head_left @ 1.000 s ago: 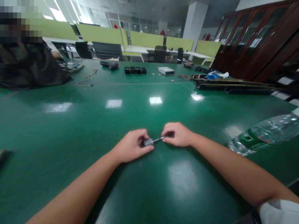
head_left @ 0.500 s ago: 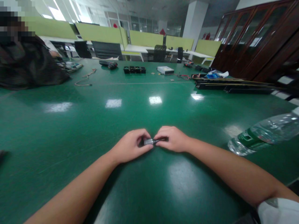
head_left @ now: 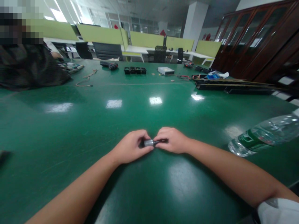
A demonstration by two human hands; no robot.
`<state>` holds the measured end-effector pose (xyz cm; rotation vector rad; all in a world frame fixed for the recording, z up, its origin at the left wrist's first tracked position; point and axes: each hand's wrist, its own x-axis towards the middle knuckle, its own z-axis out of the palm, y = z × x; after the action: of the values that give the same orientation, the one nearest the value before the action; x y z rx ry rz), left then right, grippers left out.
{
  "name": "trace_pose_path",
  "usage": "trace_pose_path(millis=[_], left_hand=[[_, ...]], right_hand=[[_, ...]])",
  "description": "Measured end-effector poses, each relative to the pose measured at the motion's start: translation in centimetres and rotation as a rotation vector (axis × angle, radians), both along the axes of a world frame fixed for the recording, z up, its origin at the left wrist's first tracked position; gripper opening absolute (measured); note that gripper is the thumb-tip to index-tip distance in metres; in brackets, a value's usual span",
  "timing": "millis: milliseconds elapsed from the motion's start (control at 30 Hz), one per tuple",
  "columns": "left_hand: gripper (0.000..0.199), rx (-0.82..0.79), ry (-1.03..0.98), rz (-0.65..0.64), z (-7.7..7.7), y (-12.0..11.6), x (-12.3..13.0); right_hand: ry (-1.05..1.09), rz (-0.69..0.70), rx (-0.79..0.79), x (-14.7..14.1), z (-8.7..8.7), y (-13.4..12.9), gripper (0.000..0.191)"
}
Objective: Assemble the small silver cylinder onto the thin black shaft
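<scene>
Between my hands, low over the table, lies a small silver cylindrical part (head_left: 148, 142) with a thin dark end pointing right. My left hand (head_left: 132, 147) curls around it, thumb and fingertips closed on the silver body. From the other side my right hand (head_left: 171, 140) pinches the thin dark end between thumb and fingers. The fingertips of both hands nearly meet. The part is small and partly covered by fingers, so its exact kind cannot be made out.
A plastic water bottle (head_left: 259, 137) lies by my right forearm on the green table (head_left: 105, 121). Farther back are a black power tool (head_left: 109, 65), black modules (head_left: 135, 70), a white box (head_left: 165, 71) and dark strips (head_left: 233, 85). A person in dark clothing (head_left: 30, 68) is at the far left.
</scene>
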<state>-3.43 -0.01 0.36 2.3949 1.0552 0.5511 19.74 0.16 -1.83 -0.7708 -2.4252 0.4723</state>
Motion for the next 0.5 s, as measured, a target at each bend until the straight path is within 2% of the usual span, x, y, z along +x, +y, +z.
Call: trace_pose_path(millis=[500], left_hand=[[0.021,-0.005,0.015,-0.025,0.27,0.1,0.14]], right_hand=[[0.031,0.009,0.039,0.34,0.22,0.07,0.011]])
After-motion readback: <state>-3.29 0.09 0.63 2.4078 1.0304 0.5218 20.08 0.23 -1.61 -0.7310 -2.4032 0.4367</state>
